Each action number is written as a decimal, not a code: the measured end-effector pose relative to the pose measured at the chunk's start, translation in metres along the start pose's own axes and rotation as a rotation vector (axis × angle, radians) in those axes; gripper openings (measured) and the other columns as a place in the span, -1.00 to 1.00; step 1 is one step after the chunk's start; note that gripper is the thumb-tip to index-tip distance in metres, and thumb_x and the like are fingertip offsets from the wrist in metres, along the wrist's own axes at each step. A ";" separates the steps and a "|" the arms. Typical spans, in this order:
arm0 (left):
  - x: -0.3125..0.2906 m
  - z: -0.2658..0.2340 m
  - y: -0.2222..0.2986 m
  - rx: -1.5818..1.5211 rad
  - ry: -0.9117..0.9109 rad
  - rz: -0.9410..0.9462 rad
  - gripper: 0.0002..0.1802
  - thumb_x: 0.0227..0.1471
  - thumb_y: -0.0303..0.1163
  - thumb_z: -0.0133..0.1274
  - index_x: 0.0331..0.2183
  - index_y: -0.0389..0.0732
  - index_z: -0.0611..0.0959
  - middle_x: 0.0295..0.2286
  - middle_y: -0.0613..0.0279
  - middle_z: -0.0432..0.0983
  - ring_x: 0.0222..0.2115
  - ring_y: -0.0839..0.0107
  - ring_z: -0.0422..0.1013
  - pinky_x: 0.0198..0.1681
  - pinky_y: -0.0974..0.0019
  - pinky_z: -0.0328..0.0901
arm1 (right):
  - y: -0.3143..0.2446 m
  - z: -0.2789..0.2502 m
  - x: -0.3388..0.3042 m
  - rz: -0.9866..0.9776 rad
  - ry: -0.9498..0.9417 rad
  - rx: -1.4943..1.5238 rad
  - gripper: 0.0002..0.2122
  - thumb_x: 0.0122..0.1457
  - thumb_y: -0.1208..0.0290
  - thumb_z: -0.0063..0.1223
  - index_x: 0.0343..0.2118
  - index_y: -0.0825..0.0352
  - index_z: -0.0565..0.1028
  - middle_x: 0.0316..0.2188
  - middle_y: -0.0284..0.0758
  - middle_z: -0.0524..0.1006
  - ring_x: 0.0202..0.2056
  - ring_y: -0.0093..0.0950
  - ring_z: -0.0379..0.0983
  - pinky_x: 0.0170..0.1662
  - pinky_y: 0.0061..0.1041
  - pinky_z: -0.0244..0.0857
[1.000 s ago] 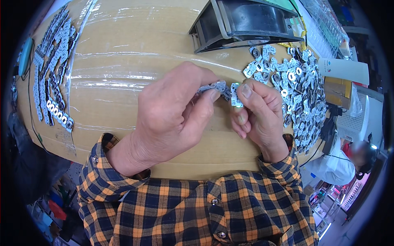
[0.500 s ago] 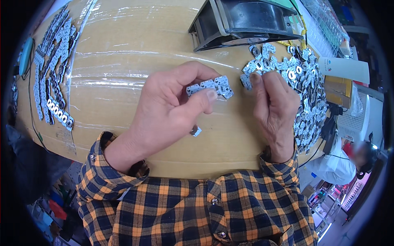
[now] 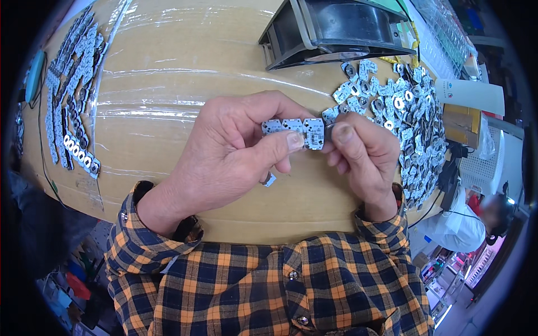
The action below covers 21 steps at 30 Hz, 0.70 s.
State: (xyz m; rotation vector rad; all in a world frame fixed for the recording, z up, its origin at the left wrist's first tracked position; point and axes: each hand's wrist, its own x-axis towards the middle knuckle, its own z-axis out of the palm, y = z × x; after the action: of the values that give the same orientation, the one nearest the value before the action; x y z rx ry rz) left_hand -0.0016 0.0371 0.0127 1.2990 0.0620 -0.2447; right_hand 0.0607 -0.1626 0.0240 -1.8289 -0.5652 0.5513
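My left hand (image 3: 227, 143) is closed around a short row of small white circuit boards (image 3: 314, 136), with the thumb on top and the fingers behind. At the row's right end, my right hand (image 3: 367, 157) pinches a small circuit board (image 3: 329, 133); only its dark edge shows between thumb and fingers. The two touch or nearly touch; I cannot tell which. Below my left hand a single loose board (image 3: 270, 179) lies partly hidden. To the right of my right hand spreads a heap of loose boards (image 3: 423, 145), some with round dark or white centres.
A black box fan (image 3: 342, 28) stands at the back. Joined strips of boards (image 3: 75, 84) lie at the far left of the cardboard-covered table (image 3: 168, 61). A cardboard box (image 3: 462, 123) sits beyond the heap. Another person (image 3: 459, 227) is at the right.
My right hand has moved left and nearer from the edge of the heap to the row's end, bringing a board. My left hand has turned the row level.
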 end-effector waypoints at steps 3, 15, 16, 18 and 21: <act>-0.002 -0.001 -0.001 0.060 -0.005 0.025 -0.77 0.10 -0.51 0.05 -0.18 -0.38 0.59 -0.44 0.29 0.54 -0.57 0.71 0.40 -0.59 0.66 0.25 | 0.001 0.001 0.001 -0.049 0.010 -0.004 -0.66 0.31 0.28 -0.14 -0.54 0.39 0.45 -0.60 -0.43 0.47 -0.66 -0.77 0.28 -0.62 -0.78 0.10; -0.005 -0.001 0.000 0.204 0.053 -0.101 -0.86 0.09 -0.53 0.04 -0.27 -0.38 0.54 -0.53 0.30 0.50 -0.64 0.70 0.40 -0.67 0.66 0.21 | 0.007 0.004 0.004 -0.147 -0.072 -0.173 -0.77 0.27 0.40 -0.06 -0.47 0.43 0.48 -0.65 -0.43 0.46 -0.68 -0.71 0.36 -0.64 -0.74 0.14; -0.004 -0.002 0.000 0.203 0.051 -0.100 -0.86 0.09 -0.53 0.04 -0.27 -0.38 0.54 -0.53 0.30 0.50 -0.64 0.70 0.40 -0.67 0.66 0.21 | 0.010 0.005 0.005 -0.199 -0.059 -0.212 -0.75 0.28 0.38 -0.08 -0.47 0.43 0.46 -0.67 -0.42 0.43 -0.71 -0.71 0.31 -0.66 -0.73 0.11; -0.001 -0.004 0.002 -0.003 -0.037 -0.117 -0.89 0.09 -0.53 0.05 -0.31 -0.36 0.52 -0.55 0.28 0.51 -0.67 0.67 0.40 -0.71 0.64 0.19 | 0.009 0.003 0.004 -0.251 -0.047 -0.251 -0.73 0.29 0.35 -0.10 -0.48 0.44 0.44 -0.69 -0.41 0.41 -0.74 -0.71 0.27 -0.69 -0.72 0.09; 0.001 -0.002 0.005 -0.365 -0.087 -0.181 -0.88 0.09 -0.51 0.06 -0.31 -0.36 0.52 -0.57 0.27 0.51 -0.69 0.66 0.40 -0.74 0.63 0.18 | 0.002 0.000 0.000 0.347 -0.179 0.669 -0.72 0.29 0.33 -0.08 -0.51 0.40 0.44 -0.70 -0.38 0.40 -0.79 -0.67 0.18 -0.72 -0.67 0.06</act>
State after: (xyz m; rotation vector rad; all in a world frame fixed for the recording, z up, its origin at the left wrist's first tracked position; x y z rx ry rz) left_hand 0.0012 0.0404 0.0168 0.9191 0.1439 -0.4234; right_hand 0.0603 -0.1630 0.0225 -1.2418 -0.1380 1.0087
